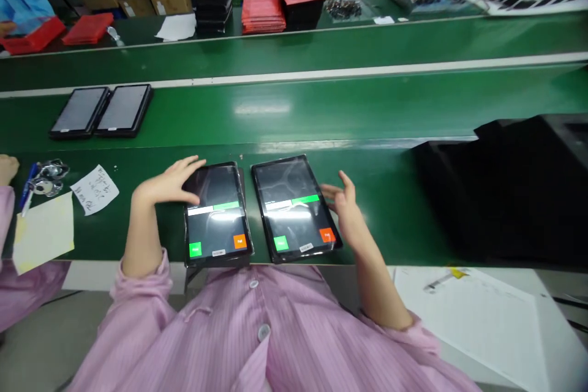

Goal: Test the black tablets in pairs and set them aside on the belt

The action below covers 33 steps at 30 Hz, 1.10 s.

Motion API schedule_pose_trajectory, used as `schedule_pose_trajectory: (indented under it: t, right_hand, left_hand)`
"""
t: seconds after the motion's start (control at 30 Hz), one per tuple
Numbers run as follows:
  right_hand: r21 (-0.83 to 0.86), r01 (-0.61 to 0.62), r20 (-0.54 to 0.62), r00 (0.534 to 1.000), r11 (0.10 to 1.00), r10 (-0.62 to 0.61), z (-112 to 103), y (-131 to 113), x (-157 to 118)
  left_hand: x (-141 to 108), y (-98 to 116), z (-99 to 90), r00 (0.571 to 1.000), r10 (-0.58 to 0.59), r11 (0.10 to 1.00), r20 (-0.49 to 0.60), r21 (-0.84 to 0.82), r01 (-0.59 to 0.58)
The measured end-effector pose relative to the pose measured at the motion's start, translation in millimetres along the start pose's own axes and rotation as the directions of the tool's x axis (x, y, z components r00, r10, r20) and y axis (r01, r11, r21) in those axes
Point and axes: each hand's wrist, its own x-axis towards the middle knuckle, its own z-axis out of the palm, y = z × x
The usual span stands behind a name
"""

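Two black-framed tablets in clear film lie side by side on the green bench, each screen showing a test display with green and orange buttons. My left hand [169, 182] rests its open fingers on the upper left corner of the left tablet [215, 223]. My right hand [343, 208] hovers with its fingers spread at the right edge of the right tablet [291, 211]. It holds nothing, and I cannot tell whether it touches the edge.
Two dark tablets [101, 110] lie on the green conveyor belt [294, 104] beyond. At left are a co-worker's hand [7, 168], a blue pen [28, 187], a handwritten note [95, 190] and a yellowish sheet [43, 233]. A large black object [500, 190] stands at right, and papers [468, 324] lie at lower right.
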Motion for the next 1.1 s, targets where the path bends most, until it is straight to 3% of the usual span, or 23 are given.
schedule_pose_trajectory:
  t: [0.07, 0.13, 0.2, 0.27, 0.33, 0.4, 0.47, 0.53, 0.6, 0.67, 0.77, 0.83, 0.97, 1.1]
  right_hand:
    - [-0.285, 0.242, 0.015, 0.968, 0.928, -0.249, -3.2, -10.4, -15.1]
    - [-0.41, 0.439, 0.224, 0.898, 0.799, -0.379, -3.2, -18.3, -29.2]
    - [-0.349, 0.586, 0.492, 0.779, 0.732, -0.389, 0.0, -21.0, -38.9]
    - [-0.256, 0.654, 0.654, 0.659, 0.712, -0.371, 3.9, -19.1, -43.5]
    - [-0.209, 0.676, 0.71, 0.601, 0.706, -0.366, 5.4, -15.0, -43.3]
    - [-0.179, 0.69, 0.705, 0.587, 0.702, -0.397, 2.8, -10.8, -37.3]
    - [-0.174, 0.68, 0.603, 0.645, 0.712, -0.469, -2.6, -7.2, -23.7]
    - [-0.223, 0.588, 0.382, 0.787, 0.778, -0.485, -7.1, -3.3, -1.0]
    - [-0.238, 0.4, 0.15, 0.915, 0.885, -0.374, -7.0, 2.6, 28.7]
    - [-0.128, 0.196, 0.05, 0.98, 0.972, -0.191, -1.8, 11.1, 59.3]
    - [0.137, -0.032, 0.101, 0.995, 0.99, 0.019, 8.4, 24.4, 92.1]
    - [0.227, -0.087, 0.153, 0.987, 0.97, 0.053, 11.3, 29.5, 100.6]
    - [0.243, -0.045, 0.153, 0.988, 0.969, 0.008, 10.4, 27.4, 97.6]
    - [0.206, 0.004, 0.058, 0.998, 0.979, -0.016, 16.4, 22.2, 97.1]
  left_hand:
    - [-37.5, 9.5, 24.5, 0.998, 0.02, 0.998, -0.067, -0.066, -0.024]
    - [-70.9, 17.6, 50.2, 0.998, 0.011, 0.991, -0.068, -0.136, -0.02]
    - [-91.9, 23.7, 73.3, 0.993, -0.032, 0.989, -0.117, -0.147, 0.015]
    - [-99.5, 28.9, 90.2, 0.978, -0.079, 0.994, -0.193, -0.083, 0.064]
    - [-98.5, 32.9, 98.0, 0.968, -0.084, 0.996, -0.237, 0.0, 0.086]
    - [-93.8, 35.0, 94.4, 0.971, -0.052, 0.998, -0.233, 0.031, 0.061]
    - [-85.2, 36.3, 81.1, 0.978, -0.017, 1.0, -0.209, 0.012, 0.02]
    - [-67.9, 39.6, 63.1, 0.985, 0.006, 1.0, -0.174, 0.019, -0.002]
    - [-39.1, 46.3, 46.9, 0.989, 0.02, 0.996, -0.147, 0.084, -0.007]
    - [-2.8, 56.1, 36.1, 0.987, 0.036, 0.986, -0.153, 0.165, -0.01]
    - [44.8, 72.3, 28.1, 0.985, 0.086, 0.971, -0.152, 0.233, -0.049]
    - [61.5, 82.2, 24.4, 0.983, 0.121, 0.963, -0.141, 0.257, -0.082]
    - [64.5, 91.8, 21.5, 0.98, 0.124, 0.959, -0.156, 0.274, -0.078]
    - [70.1, 70.8, 34.0, 0.984, 0.086, 0.983, -0.154, 0.172, -0.059]
